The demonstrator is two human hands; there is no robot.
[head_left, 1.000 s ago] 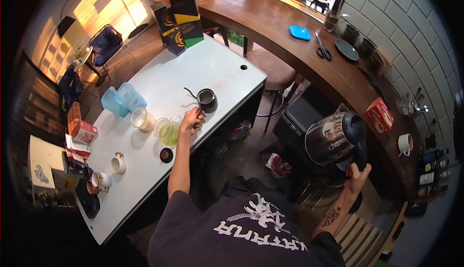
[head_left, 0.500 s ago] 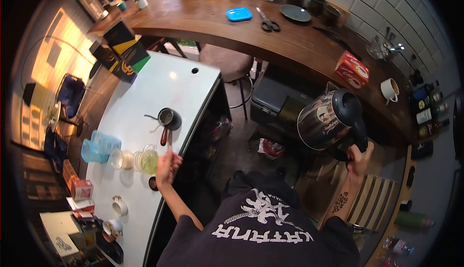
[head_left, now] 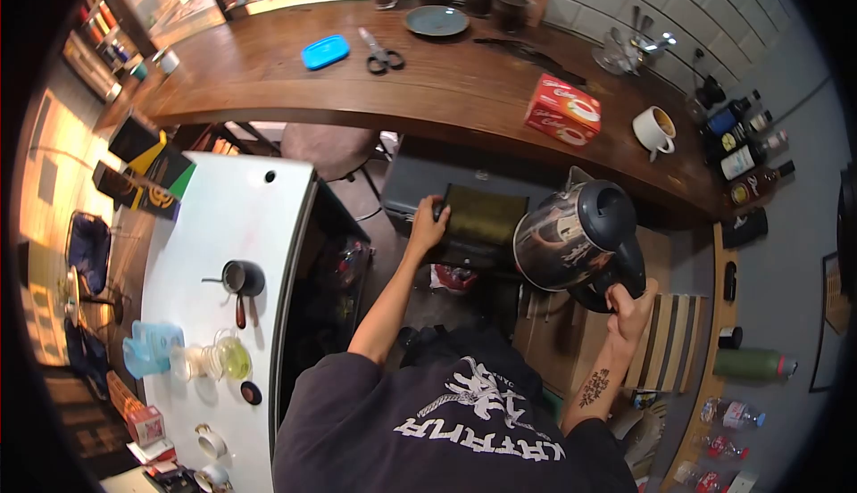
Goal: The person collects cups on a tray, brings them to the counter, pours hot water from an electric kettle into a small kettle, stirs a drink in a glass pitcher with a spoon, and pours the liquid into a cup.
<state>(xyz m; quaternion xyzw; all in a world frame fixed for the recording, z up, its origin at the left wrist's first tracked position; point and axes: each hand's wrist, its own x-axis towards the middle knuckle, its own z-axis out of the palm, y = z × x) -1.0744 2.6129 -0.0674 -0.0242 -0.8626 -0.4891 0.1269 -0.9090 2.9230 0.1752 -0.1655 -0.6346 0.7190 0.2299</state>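
Observation:
My right hand (head_left: pixel 630 307) is wrapped round the black handle of a large kettle (head_left: pixel 562 239), held up in front of the dark box. My left hand (head_left: pixel 429 223) reaches to the dark box (head_left: pixel 415 176) below the wooden counter, its fingers bent at a small black part by an olive-coloured panel (head_left: pixel 486 215). Whether it grips that part is hard to tell. On the white table (head_left: pixel 214 225) stands a small dark pot (head_left: pixel 244 279) with a wooden handle, away from both hands.
The wooden counter (head_left: pixel 473 91) holds a red box (head_left: pixel 563 109), a white cup (head_left: pixel 654 131), scissors (head_left: pixel 383 58), a blue lid (head_left: pixel 325 52) and a plate (head_left: pixel 436 21). Glass jars (head_left: pixel 204 360) and blue containers (head_left: pixel 152 348) stand on the white table. A stool (head_left: pixel 329 149) is beyond.
My left hand has let go of the pot's handle and moved right to the dark box. The view has swung right. My right hand still holds the kettle.

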